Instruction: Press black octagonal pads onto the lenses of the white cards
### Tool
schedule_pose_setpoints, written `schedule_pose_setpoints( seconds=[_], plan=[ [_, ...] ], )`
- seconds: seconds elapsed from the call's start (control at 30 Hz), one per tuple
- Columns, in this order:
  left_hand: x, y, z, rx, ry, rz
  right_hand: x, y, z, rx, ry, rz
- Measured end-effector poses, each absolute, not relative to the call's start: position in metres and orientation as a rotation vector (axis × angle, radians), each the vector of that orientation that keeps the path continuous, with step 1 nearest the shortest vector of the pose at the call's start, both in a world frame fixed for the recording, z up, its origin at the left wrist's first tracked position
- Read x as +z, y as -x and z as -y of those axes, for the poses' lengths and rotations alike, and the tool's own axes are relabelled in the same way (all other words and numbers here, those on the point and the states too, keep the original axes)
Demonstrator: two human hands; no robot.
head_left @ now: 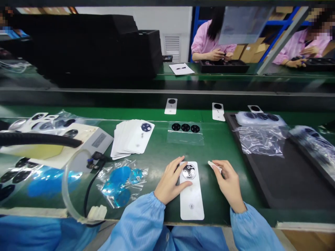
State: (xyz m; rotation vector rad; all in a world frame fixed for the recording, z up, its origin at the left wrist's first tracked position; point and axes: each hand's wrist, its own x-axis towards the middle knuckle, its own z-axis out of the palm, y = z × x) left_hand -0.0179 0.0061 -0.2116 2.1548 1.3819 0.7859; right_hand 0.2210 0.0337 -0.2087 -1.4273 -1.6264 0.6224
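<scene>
A white phone back panel (192, 202) with a round black camera plate (188, 172) lies flat on the green bench in front of me. My left hand (171, 181) rests over its upper left part, fingers spread, with thumb and fingertips touching the panel beside the camera plate. To the right of the panel, my right hand (229, 183) is closed in a pinch on a small folded white wipe (215, 166), held apart from the panel. Beyond my left hand is a fanned stack of similar white panels (132, 137).
A clear bag (185, 134) holds 3 black camera plates. Blue film discs (123, 181) lie in plastic at left, near a white machine (89, 143) with hoses. A black tray (282, 174) carries bagged parts at right. Single panels (171, 106) lie farther back. Co-workers (214, 42) sit opposite.
</scene>
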Motion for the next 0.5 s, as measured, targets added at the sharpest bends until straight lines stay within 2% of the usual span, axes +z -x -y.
schedule_pose_setpoints(
  seconds=[0.2, 0.5],
  plan=[
    [-0.211, 0.009, -0.003, 0.84, -2.009, -1.453, -0.224, -0.219, -0.037, 0.823, 1.36, 1.481],
    [-0.211, -0.008, 0.022, 1.067, -1.628, -1.343, -0.229, -0.226, -0.033, 0.881, 1.411, 1.411]
  ],
)
